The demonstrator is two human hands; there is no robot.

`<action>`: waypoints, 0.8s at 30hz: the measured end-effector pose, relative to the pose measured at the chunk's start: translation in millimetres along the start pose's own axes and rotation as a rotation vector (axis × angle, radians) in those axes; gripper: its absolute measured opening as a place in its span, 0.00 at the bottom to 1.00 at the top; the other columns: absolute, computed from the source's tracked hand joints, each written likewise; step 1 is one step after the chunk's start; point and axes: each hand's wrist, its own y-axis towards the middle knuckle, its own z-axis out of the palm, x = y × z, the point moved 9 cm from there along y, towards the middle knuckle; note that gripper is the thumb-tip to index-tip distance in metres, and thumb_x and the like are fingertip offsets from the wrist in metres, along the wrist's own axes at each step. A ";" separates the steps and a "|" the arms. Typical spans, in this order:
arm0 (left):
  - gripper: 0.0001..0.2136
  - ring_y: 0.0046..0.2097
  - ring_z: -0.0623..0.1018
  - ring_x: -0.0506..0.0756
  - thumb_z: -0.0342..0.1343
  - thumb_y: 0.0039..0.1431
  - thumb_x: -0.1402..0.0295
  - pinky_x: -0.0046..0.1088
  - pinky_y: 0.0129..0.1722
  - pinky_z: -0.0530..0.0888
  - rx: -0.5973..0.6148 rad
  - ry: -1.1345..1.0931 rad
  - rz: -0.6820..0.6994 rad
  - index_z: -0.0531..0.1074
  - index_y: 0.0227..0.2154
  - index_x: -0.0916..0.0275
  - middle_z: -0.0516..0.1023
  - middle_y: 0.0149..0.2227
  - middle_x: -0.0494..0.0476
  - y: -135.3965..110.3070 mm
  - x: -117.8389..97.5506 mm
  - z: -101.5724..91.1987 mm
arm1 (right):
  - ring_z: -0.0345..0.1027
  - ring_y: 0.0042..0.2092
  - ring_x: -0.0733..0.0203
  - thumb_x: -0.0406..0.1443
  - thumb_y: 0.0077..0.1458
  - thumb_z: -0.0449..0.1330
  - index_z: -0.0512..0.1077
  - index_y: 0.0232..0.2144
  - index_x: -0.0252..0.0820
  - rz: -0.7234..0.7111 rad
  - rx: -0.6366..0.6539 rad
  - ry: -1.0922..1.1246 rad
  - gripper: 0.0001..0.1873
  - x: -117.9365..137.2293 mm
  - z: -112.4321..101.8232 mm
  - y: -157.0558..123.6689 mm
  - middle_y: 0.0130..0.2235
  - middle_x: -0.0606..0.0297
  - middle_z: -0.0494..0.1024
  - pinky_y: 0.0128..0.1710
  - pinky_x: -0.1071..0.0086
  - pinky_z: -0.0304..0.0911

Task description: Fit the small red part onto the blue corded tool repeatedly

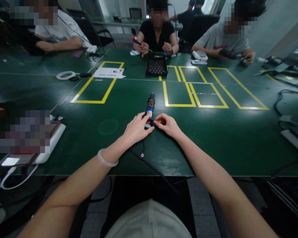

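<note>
An electric screwdriver (pixel 151 105) with a dark nose, a blue band and a red-and-black rear part lies on the green table, its bit pointing away from me. My left hand (pixel 138 127) is closed round its rear part, fingers on the left side and thumb along the near end. At its right side my right hand (pixel 168 124) pinches a small reddish piece that I cannot make out clearly. A black cable (pixel 149 164) runs from below my left hand over the near table edge. On the cable sits a small metal ring (pixel 142 155).
Yellow tape outlines (pixel 180 105) mark the green table (pixel 129 96). A black tray (pixel 156 66) stands at the far side, before a person holding a red-handled screwdriver (pixel 138 41). A paper sheet (pixel 106 72) and a white ring-shaped item (pixel 65 75) lie left; cables (pixel 279 99) lie right.
</note>
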 end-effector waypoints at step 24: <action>0.09 0.57 0.71 0.61 0.51 0.69 0.65 0.43 0.60 0.66 -0.195 -0.299 0.214 0.74 0.42 0.62 0.73 0.55 0.61 1.1 -0.7 -9.0 | 0.75 0.35 0.61 0.44 0.59 0.60 0.72 0.36 0.40 0.042 0.113 0.252 0.13 -1.8 10.6 0.5 0.32 0.63 0.81 0.41 0.66 0.68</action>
